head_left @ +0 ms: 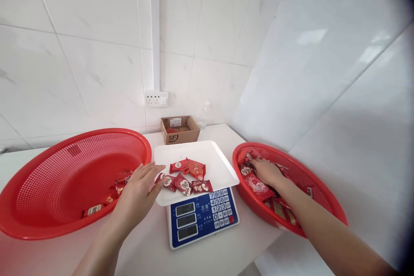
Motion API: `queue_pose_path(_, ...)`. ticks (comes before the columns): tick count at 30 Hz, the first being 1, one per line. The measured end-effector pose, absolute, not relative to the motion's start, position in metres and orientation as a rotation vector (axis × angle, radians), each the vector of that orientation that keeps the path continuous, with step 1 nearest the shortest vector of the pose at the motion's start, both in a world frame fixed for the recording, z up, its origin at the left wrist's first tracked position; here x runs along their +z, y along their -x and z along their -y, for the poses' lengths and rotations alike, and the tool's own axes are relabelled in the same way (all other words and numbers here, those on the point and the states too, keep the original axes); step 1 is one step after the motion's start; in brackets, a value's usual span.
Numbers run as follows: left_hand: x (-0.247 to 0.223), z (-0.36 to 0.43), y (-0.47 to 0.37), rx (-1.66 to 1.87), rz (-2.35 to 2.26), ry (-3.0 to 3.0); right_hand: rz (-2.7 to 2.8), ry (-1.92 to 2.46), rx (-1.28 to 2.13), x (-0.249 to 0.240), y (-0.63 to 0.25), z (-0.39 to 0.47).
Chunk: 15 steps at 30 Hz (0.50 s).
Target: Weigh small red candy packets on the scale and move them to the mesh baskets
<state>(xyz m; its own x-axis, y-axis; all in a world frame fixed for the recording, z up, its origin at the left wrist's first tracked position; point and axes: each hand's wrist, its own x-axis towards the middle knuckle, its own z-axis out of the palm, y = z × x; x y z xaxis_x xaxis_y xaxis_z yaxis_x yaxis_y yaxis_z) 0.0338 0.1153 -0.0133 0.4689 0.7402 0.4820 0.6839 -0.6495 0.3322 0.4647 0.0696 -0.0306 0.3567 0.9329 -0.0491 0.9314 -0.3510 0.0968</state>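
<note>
The left hand (137, 189) spreads, thumb apart, beside packets (183, 184) on the central tray (213, 160) — the right hand (267, 172) dips into the right-side basket (325, 200), grip hidden — a light touch should separate packets best.

Lit brightly and softly, with pale glare on the glossy, white, flat wall panel (326, 64) (upper right), darkening to black at right corners.
</note>
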Motion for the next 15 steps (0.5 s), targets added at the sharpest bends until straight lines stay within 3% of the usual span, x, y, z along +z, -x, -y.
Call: queue_pose_path(15,-0.019,-0.116,-0.035,0.882,-1.25,-2.632,-1.891,-2.655,-0.17,-0.051,-0.478,-0.091)
